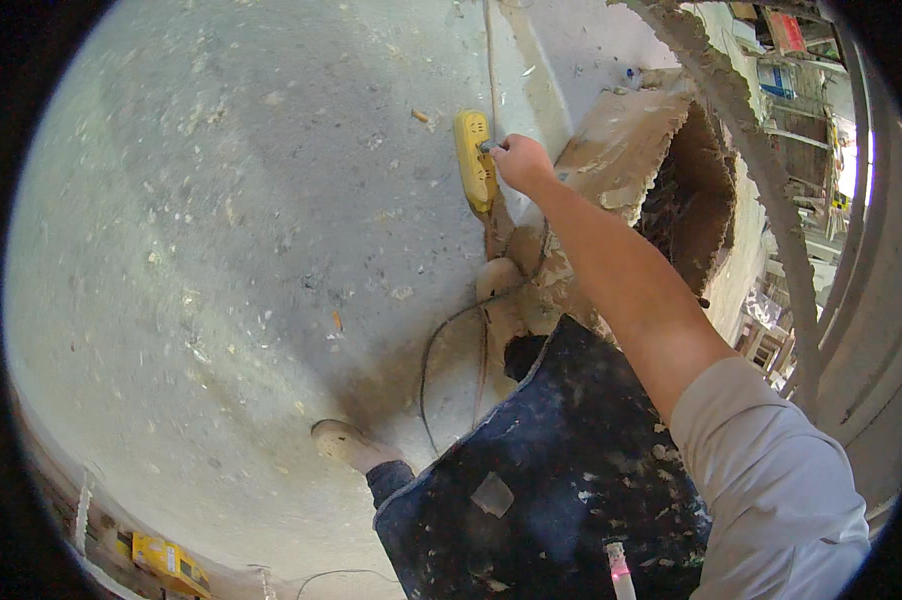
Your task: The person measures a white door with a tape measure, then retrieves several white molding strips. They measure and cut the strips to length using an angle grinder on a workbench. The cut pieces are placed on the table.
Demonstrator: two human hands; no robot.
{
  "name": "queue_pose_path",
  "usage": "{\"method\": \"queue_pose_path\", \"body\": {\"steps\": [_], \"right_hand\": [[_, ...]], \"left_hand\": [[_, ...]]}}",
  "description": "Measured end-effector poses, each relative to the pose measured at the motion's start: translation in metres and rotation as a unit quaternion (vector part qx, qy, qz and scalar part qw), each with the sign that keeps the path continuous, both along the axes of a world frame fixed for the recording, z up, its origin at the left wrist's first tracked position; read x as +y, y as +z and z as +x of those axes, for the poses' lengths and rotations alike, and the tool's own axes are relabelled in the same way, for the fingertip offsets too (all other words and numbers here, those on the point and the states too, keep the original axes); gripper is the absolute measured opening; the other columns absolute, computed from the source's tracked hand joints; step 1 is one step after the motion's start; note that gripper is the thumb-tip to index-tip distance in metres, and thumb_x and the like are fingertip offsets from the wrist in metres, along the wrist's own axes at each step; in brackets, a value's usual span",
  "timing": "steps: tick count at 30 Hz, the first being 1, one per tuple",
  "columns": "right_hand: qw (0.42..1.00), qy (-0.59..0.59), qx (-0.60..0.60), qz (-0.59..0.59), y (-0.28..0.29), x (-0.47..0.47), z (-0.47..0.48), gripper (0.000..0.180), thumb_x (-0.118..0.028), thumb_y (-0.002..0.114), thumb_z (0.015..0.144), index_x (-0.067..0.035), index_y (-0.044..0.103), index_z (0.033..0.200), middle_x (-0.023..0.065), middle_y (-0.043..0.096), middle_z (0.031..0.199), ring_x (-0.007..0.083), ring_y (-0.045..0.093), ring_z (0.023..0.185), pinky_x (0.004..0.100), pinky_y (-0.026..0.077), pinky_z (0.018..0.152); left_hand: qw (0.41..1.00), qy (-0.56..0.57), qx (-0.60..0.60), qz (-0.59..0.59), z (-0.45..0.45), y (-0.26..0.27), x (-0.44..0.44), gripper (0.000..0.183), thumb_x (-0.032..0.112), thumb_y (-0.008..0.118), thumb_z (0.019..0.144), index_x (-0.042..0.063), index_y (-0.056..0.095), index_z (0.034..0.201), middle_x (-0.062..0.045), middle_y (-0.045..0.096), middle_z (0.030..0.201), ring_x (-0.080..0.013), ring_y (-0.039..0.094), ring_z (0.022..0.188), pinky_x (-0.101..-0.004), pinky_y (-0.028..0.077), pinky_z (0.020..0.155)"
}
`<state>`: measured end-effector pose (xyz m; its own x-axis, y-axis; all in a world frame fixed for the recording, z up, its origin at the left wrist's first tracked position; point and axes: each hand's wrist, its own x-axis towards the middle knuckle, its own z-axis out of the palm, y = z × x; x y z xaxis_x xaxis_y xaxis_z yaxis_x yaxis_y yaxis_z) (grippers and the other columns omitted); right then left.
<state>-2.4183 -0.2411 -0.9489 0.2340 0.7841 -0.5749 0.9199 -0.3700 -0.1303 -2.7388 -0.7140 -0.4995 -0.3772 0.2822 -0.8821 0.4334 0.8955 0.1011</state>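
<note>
My right hand [524, 163] reaches forward and grips a dark plug [490, 146] at the side of a yellow power strip [475, 161], which lies on the floor. The plug touches the strip near its middle; whether it is fully seated I cannot tell. A pale cable [491, 60] runs from the far edge down towards the strip. A dark cable [430, 341] curves over the floor by my shoe [498, 279] and under my dark stained apron [563, 450]. My left hand is out of view.
A torn cardboard box [623, 135] stands right of the strip, beside my forearm. My other shoe [338, 441] is at lower left on the speckled floor [233, 225]. A yellow device [167, 561] sits at the bottom left. A rough-edged curved bar [773, 180] arches at the right.
</note>
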Motion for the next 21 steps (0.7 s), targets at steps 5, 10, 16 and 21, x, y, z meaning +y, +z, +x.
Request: {"method": "queue_pose_path", "body": {"steps": [5,10,16,21], "right_hand": [[0.999,0.016,-0.027,-0.007,-0.006,-0.004,-0.003,0.04,-0.034,0.059,0.086,0.003,0.07,0.098,0.0255,0.068,0.102,0.0408,0.065,0.099,0.0473,0.051,0.087],[0.996,0.047,-0.081,-0.008,-0.013,0.018,0.001,0.039,-0.033,0.061,0.086,0.003,0.071,0.097,0.0245,0.069,0.104,0.0398,0.066,0.099,0.0465,0.052,0.088],[0.989,0.097,-0.106,-0.026,-0.023,0.048,-0.011,0.035,-0.029,0.061,0.083,0.003,0.071,0.092,0.0252,0.069,0.102,0.0405,0.066,0.098,0.0465,0.053,0.086],[0.96,0.226,-0.128,-0.103,-0.031,0.018,-0.035,0.032,-0.028,0.059,0.086,-0.001,0.071,0.1,0.0224,0.068,0.108,0.0393,0.065,0.101,0.049,0.053,0.086]], "left_hand": [[0.999,-0.032,0.009,-0.04,-0.002,0.001,-0.014,0.098,0.061,0.068,0.084,-0.013,0.038,0.142,-0.035,0.045,0.139,-0.0486,0.044,0.128,-0.0525,0.033,0.11],[0.999,-0.035,0.024,-0.005,-0.013,-0.007,-0.012,0.097,0.06,0.068,0.085,-0.012,0.038,0.142,-0.034,0.045,0.138,-0.0484,0.044,0.128,-0.0527,0.033,0.11],[0.997,-0.038,0.063,0.038,-0.007,-0.006,-0.025,0.093,0.055,0.07,0.085,-0.011,0.038,0.142,-0.033,0.046,0.138,-0.0478,0.045,0.127,-0.0527,0.034,0.109],[0.99,0.138,0.029,-0.023,0.007,0.005,-0.008,0.084,0.047,0.072,0.086,-0.007,0.039,0.141,-0.031,0.05,0.133,-0.0446,0.049,0.122,-0.0516,0.038,0.106]]}}
